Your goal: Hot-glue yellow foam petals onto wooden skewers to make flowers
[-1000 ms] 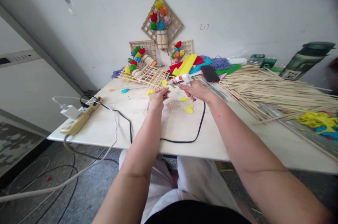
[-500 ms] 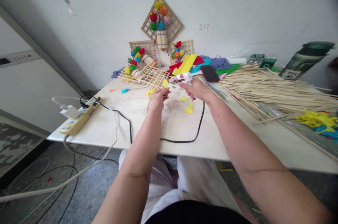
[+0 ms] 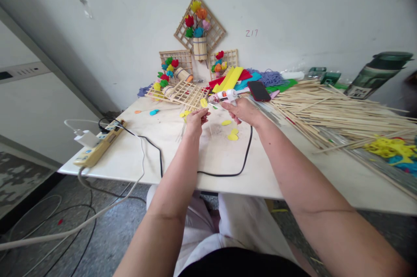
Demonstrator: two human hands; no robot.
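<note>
My right hand (image 3: 240, 110) is wrapped around the handle of a white hot glue gun (image 3: 228, 95). The gun's nozzle points left, close to a yellow petal-shaped piece (image 3: 203, 102). Just below that piece, my left hand (image 3: 197, 119) is closed in a pinch. A thin stick (image 3: 211, 131) shows beneath its fingers; whether the yellow piece is fixed to it I cannot tell. Several loose yellow petals (image 3: 232, 136) lie on the table in front of the hands, and others (image 3: 184, 114) sit left of my left hand.
Lattice panels with colourful flowers (image 3: 199, 25) stand against the wall. A phone (image 3: 259, 91), coloured strips (image 3: 230, 79) and a pile of thin sticks (image 3: 332, 109) lie to the right, near a dark bottle (image 3: 378, 75). A power strip (image 3: 100, 142) lies left; a black cord (image 3: 241, 172) crosses the front.
Almost nothing differs. Both hands, the glue gun and the yellow piece near its nozzle keep nearly the same place.
</note>
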